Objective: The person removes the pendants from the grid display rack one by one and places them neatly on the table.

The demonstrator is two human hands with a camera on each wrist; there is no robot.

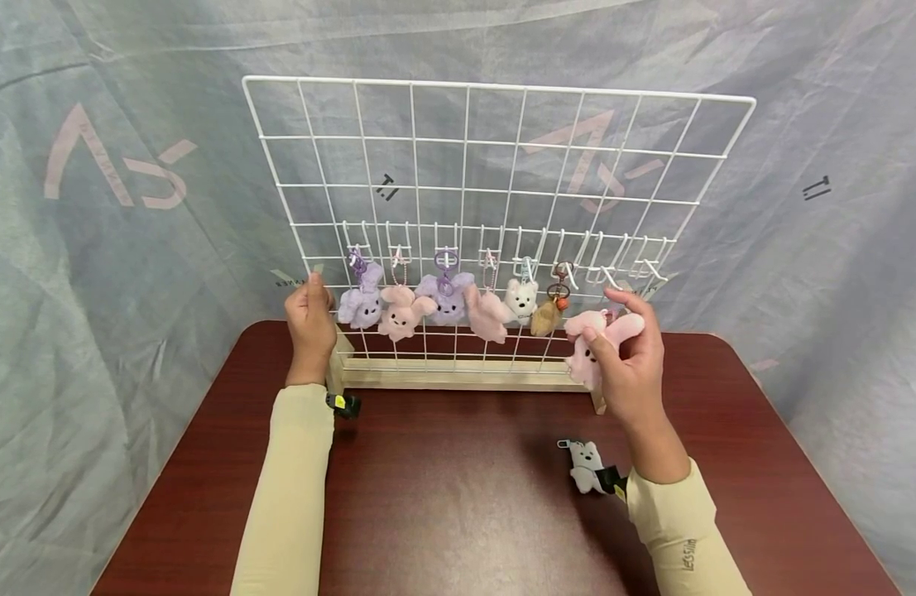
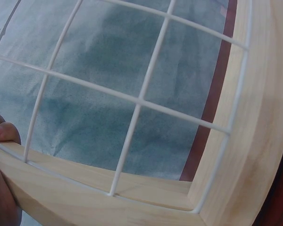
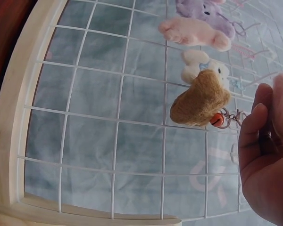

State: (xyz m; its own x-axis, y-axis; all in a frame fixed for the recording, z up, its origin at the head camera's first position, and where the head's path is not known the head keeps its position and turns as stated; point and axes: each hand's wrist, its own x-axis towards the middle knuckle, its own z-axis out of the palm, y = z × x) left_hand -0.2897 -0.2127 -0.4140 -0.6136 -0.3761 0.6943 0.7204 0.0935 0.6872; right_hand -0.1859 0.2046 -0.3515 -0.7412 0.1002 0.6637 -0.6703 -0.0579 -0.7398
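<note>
My right hand (image 1: 640, 356) pinches a pink plush bunny keychain (image 1: 582, 364) between thumb and fingers, just below the bare hooks (image 1: 605, 275) at the right of a white wire grid rack (image 1: 468, 141). At the grid's left edge, my left hand (image 1: 311, 323) grips the rack's side; in the left wrist view, its fingers (image 2: 4, 132) come round the wooden frame (image 2: 75, 197). Nearest the held bunny hangs a brown plush keychain (image 1: 547, 317) with an orange bell (image 3: 217, 119). Beside it is a white plush bear (image 1: 521, 300).
Further left on hooks hang pink plushes (image 1: 400, 314) and purple plushes (image 1: 444, 300). A white bear keychain (image 1: 585, 465) lies on the dark red table (image 1: 458, 497), partly behind the right wrist camera. Grey cloth (image 1: 130, 273) stands behind the rack.
</note>
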